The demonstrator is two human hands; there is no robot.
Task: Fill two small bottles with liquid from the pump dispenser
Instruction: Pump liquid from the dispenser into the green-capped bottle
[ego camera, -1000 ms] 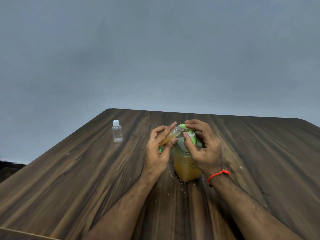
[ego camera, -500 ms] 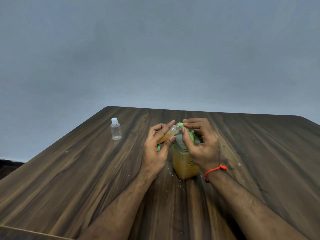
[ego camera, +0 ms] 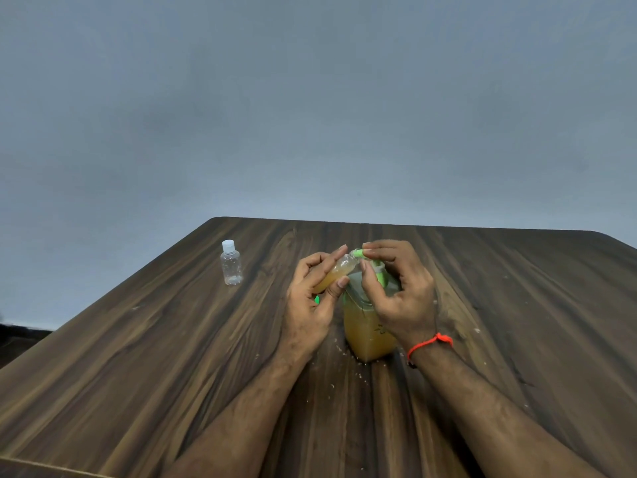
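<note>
On the wooden table [ego camera: 138,357], head view, the pump dispenser [ego camera: 367,334] stood near centre, its lower body holding amber liquid. The left hand [ego camera: 310,305] gripped one small bottle [ego camera: 336,272], tilted with its open mouth against the green nozzle [ego camera: 357,252]; that bottle appeared well over half full of amber liquid. The right hand [ego camera: 400,291] lay curled over the pump head [ego camera: 378,270], fingers on the nozzle and thumb beside the stem. A second small bottle [ego camera: 231,263] stood capped and upright, well apart to the left, apparently empty. Assessment: first fill under way, nearing completion; second bottle untouched, so uncapping and filling remained outstanding.
</note>
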